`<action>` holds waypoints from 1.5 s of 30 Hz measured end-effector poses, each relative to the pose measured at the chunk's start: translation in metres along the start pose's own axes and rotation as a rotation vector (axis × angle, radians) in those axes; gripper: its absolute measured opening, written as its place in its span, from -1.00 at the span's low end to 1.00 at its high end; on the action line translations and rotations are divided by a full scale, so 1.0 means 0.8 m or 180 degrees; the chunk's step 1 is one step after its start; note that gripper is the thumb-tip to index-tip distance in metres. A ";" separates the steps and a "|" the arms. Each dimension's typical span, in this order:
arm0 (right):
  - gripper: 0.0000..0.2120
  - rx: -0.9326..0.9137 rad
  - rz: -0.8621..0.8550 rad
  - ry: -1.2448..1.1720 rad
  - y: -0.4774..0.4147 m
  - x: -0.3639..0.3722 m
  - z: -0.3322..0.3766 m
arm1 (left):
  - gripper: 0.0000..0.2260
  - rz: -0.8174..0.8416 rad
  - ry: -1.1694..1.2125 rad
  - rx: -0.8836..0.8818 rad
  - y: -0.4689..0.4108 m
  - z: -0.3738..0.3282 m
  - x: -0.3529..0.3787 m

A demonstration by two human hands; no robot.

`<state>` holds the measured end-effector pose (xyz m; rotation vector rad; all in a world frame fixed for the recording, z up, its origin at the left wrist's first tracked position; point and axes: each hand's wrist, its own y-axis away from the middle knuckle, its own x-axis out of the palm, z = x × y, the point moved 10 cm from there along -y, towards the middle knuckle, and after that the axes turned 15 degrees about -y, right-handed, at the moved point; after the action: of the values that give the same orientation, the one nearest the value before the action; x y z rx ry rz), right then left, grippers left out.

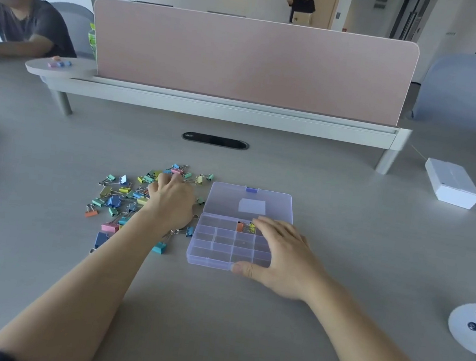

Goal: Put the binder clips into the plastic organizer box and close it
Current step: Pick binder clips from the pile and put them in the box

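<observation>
While the counter (211,328) is carrying everything, the plastic organizer box (206,252) is lying open under the right hand (284,256), whose flat, spread fingers are resting on it. Loose binder clips (119,201) are lying around the left hand (172,202), whose fingers are curling into them; grasp not determinable. Inside the box, two clips (245,226) are sitting just beside the right fingertips.

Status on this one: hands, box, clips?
Left hand down in loose clip pile, grasp unclear. Right hand flat on organizer box. Lid open, two clips inside. Nothing blocking.
</observation>
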<state>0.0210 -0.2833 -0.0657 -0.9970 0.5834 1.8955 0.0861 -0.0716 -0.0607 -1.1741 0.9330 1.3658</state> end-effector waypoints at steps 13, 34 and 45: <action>-0.01 0.0049 0.0027 -0.0041 0.001 -0.001 0.002 | -0.82 -0.0241 -0.0436 0.0136 0.013 -0.006 -0.011; -0.06 0.0028 0.0005 -0.0051 0.000 0.000 0.001 | -0.90 -0.0515 -0.0130 0.0500 0.023 -0.013 -0.028; -0.10 -0.0012 0.0014 -0.0079 0.003 -0.002 0.004 | -0.79 -0.1611 0.1417 0.1451 0.089 -0.069 -0.090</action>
<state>0.0183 -0.2831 -0.0626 -0.9739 0.5681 1.9111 0.0207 -0.1509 -0.0076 -1.2587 1.0878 0.4589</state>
